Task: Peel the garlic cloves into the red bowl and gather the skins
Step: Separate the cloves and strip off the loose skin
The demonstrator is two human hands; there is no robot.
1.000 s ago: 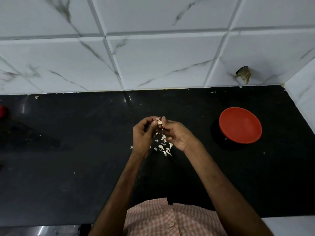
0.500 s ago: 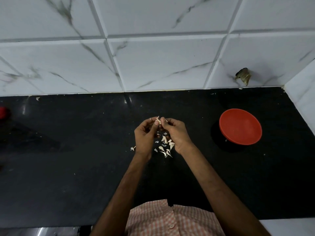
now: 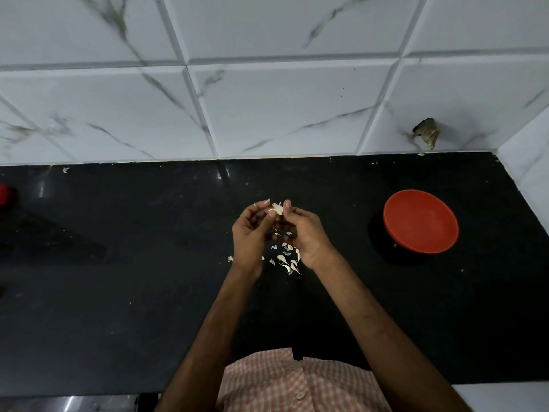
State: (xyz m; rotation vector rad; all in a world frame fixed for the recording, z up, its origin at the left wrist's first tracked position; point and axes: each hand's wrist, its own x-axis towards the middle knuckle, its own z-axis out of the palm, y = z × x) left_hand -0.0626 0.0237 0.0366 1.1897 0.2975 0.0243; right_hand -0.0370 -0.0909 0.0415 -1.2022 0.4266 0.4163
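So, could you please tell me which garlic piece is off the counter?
The garlic clove pinched between the left hand and right hand; the garlic skins lie scattered on the black counter beneath.

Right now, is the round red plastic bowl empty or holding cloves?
Empty: the round red plastic bowl shows only bare red inside, upright on the black countertop.

two hands [image 3: 251,234] [image 3: 307,237], one clove [image 3: 277,209] (held); one bowl [image 3: 420,221]

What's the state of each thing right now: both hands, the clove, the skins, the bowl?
left hand: pinches the garlic clove
right hand: pinches the same clove
garlic clove: held between both hands' fingertips, above the counter
skins: scattered loose on the counter under the hands
red bowl: on the counter, apart from the hands, looks empty
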